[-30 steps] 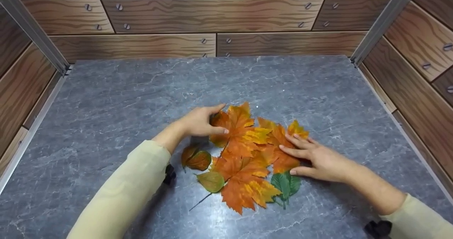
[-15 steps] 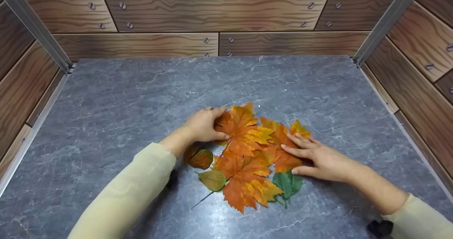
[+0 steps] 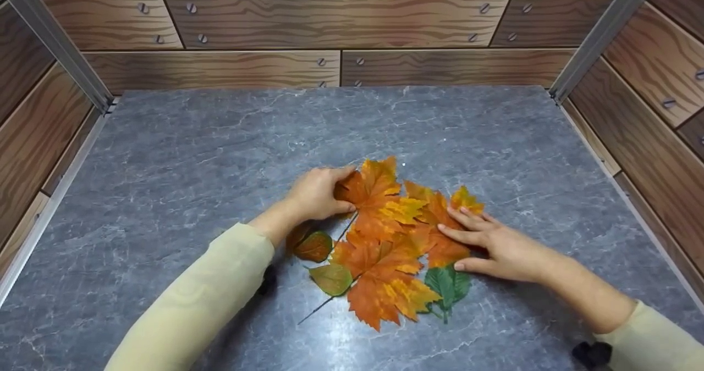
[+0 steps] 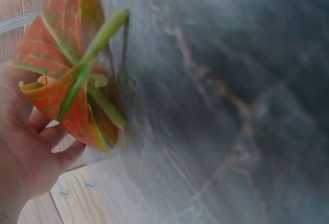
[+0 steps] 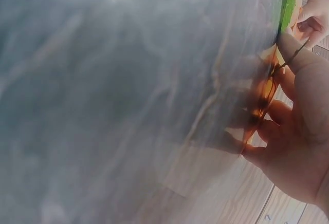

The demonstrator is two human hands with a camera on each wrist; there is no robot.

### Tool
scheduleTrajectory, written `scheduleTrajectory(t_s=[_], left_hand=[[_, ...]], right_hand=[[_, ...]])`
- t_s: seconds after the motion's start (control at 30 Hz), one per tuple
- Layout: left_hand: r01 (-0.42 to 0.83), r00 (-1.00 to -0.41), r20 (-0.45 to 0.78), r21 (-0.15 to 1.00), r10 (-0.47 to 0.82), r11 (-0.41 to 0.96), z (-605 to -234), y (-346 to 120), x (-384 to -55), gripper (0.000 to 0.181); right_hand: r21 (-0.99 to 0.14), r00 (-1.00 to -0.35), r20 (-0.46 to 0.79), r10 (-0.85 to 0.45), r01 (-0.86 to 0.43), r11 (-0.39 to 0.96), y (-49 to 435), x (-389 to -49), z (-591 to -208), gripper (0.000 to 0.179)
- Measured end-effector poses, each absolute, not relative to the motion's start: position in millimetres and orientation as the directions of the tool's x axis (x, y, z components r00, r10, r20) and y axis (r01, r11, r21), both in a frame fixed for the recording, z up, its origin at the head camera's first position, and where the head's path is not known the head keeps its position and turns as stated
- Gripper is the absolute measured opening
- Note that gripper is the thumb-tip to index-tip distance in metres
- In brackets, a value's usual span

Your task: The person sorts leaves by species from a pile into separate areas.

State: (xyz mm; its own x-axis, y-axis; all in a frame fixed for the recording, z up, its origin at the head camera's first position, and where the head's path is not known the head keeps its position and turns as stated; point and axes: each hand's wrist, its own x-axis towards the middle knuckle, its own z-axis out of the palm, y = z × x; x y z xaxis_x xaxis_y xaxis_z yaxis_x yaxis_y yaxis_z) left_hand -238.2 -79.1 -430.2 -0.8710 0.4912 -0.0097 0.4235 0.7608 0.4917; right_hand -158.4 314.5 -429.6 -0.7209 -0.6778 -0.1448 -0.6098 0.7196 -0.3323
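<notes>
My left hand [image 3: 316, 193] grips the left edge of an orange-yellow artificial maple leaf [image 3: 379, 195], its thumb and index finger on the near and far sides. Spread fingers of my right hand [image 3: 503, 250] rest on another orange maple leaf [image 3: 440, 242] to the right. Below lies a third maple leaf [image 3: 385, 283] with a dark stem. In the left wrist view, small red-green leaves [image 4: 56, 44] with green stems stand before the left hand [image 4: 31, 152], partly hiding its fingers. The right wrist view shows the right hand [image 5: 300, 116] low against the tabletop.
A small yellow-green leaf [image 3: 331, 279] and a brown-red leaf [image 3: 313, 246] lie left of the pile. Green leaves [image 3: 446, 286] lie below the right hand. The grey marbled table [image 3: 220, 134] is enclosed by wood-patterned walls [image 3: 330, 22] with metal corner posts [image 3: 605, 41].
My left hand has moved slightly right onto the upper maple leaf's edge. That leaf now looks narrower and a little bent, with more of its stem showing. The right hand stays in place.
</notes>
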Motion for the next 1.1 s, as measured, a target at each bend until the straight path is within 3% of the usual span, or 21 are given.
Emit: scheduleTrajectory(t_s=[0.5, 0.73, 1.1], left_hand=[[0.280, -0.912, 0.010, 0.748, 0.411, 0.603, -429, -75, -237, 0.071], [0.212, -0.911, 0.004, 0.862, 0.413, 0.461, -426, -76, -234, 0.047], [0.210, -0.921, 0.067, 0.915, 0.383, 0.345, -414, -77, -230, 0.035]], right_hand=[[-0.361, -0.725, -0.124, -0.678, -0.604, 0.711, 315, -158, -429, 0.072], [-0.349, -0.728, -0.143, -0.670, -0.597, 0.723, 314, -157, -428, 0.073], [-0.339, -0.727, -0.139, -0.673, -0.603, 0.722, 314, -158, -429, 0.074]])
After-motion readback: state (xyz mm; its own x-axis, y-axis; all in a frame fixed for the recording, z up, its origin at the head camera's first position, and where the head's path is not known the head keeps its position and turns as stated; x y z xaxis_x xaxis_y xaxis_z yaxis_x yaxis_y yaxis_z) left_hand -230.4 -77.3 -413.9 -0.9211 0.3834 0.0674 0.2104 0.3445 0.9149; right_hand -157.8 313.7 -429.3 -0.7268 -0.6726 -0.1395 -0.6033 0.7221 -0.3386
